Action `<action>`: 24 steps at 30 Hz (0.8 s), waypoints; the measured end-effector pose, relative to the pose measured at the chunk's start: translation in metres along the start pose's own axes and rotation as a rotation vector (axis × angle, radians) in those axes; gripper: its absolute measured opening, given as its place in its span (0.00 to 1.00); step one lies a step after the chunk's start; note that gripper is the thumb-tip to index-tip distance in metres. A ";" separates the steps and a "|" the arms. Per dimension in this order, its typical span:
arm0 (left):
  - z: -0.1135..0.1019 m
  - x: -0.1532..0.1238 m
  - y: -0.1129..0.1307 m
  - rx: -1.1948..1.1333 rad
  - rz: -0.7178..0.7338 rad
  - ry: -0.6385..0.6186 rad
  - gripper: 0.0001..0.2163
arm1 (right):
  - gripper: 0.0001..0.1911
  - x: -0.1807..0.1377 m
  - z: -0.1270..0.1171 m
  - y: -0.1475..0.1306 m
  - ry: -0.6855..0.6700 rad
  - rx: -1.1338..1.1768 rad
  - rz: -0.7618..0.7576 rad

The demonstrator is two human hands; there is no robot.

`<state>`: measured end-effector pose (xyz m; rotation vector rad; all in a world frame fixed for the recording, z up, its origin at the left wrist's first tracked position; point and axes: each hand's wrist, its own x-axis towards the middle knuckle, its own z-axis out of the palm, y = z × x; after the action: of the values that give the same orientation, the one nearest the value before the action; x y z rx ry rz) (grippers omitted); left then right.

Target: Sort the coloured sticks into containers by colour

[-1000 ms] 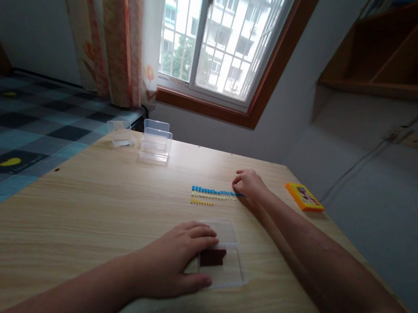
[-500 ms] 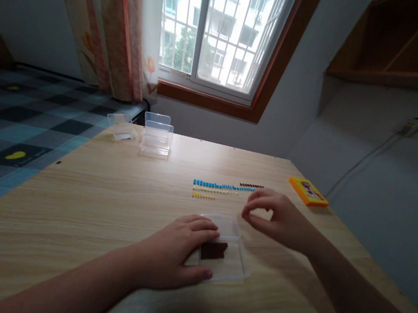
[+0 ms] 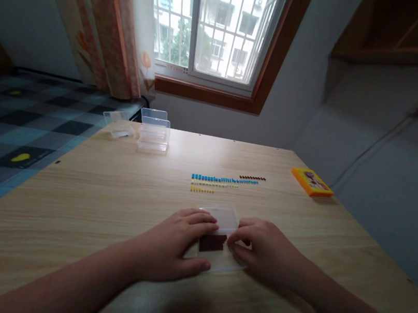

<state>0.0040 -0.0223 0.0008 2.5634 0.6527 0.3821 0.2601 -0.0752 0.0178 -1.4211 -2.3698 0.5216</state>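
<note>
The left hand (image 3: 178, 246) is spreading its fingers and thumb wide over the left side of a transparent case (image 3: 222, 266), seemingly bracing it; the case is lying open on the table (image 3: 100, 203), its lid folding out on the far side; dark brown pieces (image 3: 212, 243) are sitting inside, between the two hands. The right hand (image 3: 266, 248) is holding thumb and forefinger narrowly together, just beside the pieces' uneven right edge; whether anything is resting between those tips, I cannot tell. The step in hand is apparently working single pieces loose; the next move is probably calling for a fine pinch and a steady case. The case's rim and raised lid are bordering the fingers closely; beyond, yellow (image 3: 201, 190), pale (image 3: 215, 184), blue (image 3: 209, 178) and brown rows (image 3: 253, 178) are limiting forward sweeps; bare wood is stretching rightward toward an orange-yellow box (image 3: 312, 182), well apart.
</note>
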 end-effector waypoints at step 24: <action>0.000 0.000 0.001 -0.013 -0.003 0.017 0.29 | 0.12 -0.004 -0.005 -0.002 0.003 -0.035 0.025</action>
<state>0.0044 -0.0225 0.0011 2.5493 0.6581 0.4059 0.2627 -0.0791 0.0224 -1.4677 -2.3726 0.4866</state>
